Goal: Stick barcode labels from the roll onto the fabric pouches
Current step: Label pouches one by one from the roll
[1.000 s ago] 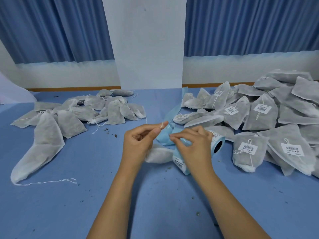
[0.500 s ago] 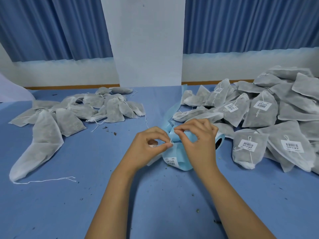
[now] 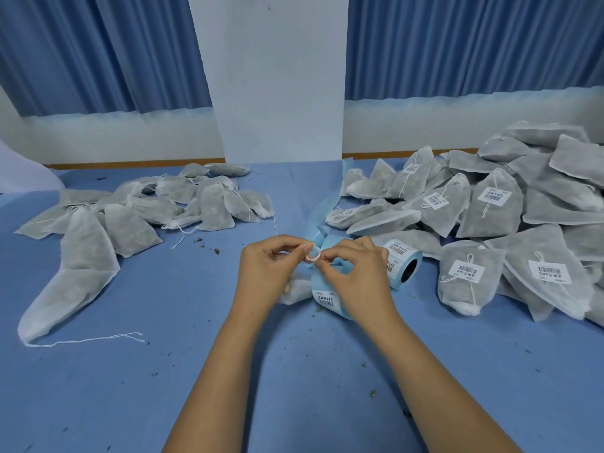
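Centrally, the left hand [image 3: 268,273] and right hand [image 3: 358,279] meet over the blue bench [image 3: 130,371]. Thumb and forefinger of each pinch a small white string loop [image 3: 314,255], and the other fingers are curled. A white pouch [image 3: 294,293] lies partly under the left hand. The label roll [image 3: 400,256] lies on its side just right of the right hand, its blue backing strip [image 3: 316,279] running under the hands with a barcode label [image 3: 324,298] on it. Unlabelled pouches [image 3: 209,207] are piled at left, labelled pouches [image 3: 490,204] at right.
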Demonstrator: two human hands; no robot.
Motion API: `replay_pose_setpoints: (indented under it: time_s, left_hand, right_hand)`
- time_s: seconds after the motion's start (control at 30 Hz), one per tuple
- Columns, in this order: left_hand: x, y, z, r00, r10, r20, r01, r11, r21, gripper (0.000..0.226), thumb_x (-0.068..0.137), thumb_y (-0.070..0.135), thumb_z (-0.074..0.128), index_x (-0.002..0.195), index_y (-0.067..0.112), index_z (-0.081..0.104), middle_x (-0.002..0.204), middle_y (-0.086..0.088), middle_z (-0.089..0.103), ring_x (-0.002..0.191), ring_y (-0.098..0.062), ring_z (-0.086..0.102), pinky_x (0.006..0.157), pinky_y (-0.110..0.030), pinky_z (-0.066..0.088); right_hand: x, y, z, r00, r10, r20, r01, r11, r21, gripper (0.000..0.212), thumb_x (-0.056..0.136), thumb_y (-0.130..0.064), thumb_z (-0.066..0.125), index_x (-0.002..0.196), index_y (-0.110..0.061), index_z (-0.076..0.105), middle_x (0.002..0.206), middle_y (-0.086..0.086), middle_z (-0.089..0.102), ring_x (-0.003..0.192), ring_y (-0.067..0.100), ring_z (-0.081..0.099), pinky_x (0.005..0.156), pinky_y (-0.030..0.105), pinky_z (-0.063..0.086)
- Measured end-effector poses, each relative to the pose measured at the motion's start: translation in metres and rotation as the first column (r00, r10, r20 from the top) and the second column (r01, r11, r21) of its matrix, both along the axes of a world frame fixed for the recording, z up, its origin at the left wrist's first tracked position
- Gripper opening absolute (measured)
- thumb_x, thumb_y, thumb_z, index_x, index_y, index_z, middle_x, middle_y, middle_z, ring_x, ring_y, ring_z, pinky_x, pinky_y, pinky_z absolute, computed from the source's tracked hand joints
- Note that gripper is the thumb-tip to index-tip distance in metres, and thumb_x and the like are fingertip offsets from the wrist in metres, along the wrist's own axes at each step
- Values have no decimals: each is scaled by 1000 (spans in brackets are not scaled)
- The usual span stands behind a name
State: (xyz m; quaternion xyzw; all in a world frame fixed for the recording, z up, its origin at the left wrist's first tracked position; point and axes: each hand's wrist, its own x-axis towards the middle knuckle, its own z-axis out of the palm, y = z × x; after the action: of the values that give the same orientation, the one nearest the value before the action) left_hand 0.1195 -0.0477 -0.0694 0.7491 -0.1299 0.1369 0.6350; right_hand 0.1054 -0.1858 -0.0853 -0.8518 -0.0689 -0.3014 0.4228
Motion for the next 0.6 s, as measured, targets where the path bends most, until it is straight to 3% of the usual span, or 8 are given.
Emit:
replay_pose_setpoints:
  time_s: [0.13, 0.27, 0.37, 0.47, 0.6]
  left_hand:
    - [-1, 1, 0, 1000, 6, -27, -6, 1000, -8, 20, 84, 10, 73, 68, 22, 73, 65, 6, 70, 35, -3, 43, 36, -16, 33]
    - [0, 1, -1, 999, 1, -46, 0, 1000, 28, 26, 84, 9, 71, 64, 27, 71, 64, 4, 70, 32, -6, 38, 36, -15, 32]
    - [0, -1, -2, 997, -21, -70, 24, 999, 42, 22, 83, 12, 70, 65, 25, 72, 64, 5, 70, 32, -7, 37, 36, -14, 32]
    - [1, -1, -2, 992, -35, -118, 38, 999, 20, 18, 85, 15, 71, 68, 19, 74, 67, 5, 71, 31, -9, 36, 37, -14, 31]
    - [1, 0, -3, 985, -53, -166, 54, 999, 6, 19, 87, 18, 71, 68, 16, 75, 41, 11, 53, 30, -6, 32, 38, -13, 29]
  right_hand:
    - [-1, 1, -1, 999, 40, 16, -39, 999, -27, 10, 79, -20, 75, 70, -22, 71, 71, -18, 60, 84, 11, 46, 84, 28, 23]
    - [-3, -1, 2, 996, -23, 91, 24, 1000, -13, 15, 82, -35, 60, 78, -21, 64, 78, -19, 58, 86, 10, 48, 87, 18, 20]
    - [-5, 1, 6, 990, -2, 144, 3, 1000, -10, 16, 79, -37, 65, 81, -21, 63, 79, -16, 60, 85, 9, 48, 87, 21, 22]
    - [-5, 0, 5, 971, -31, 235, 60, 991, -117, 11, 75, -29, 72, 74, -20, 65, 78, -14, 62, 83, 14, 50, 81, 25, 21]
    - [-5, -4, 3, 957, -90, 276, 153, 964, -219, 14, 72, -27, 78, 67, -20, 67, 73, -13, 64, 81, 17, 53, 84, 25, 19]
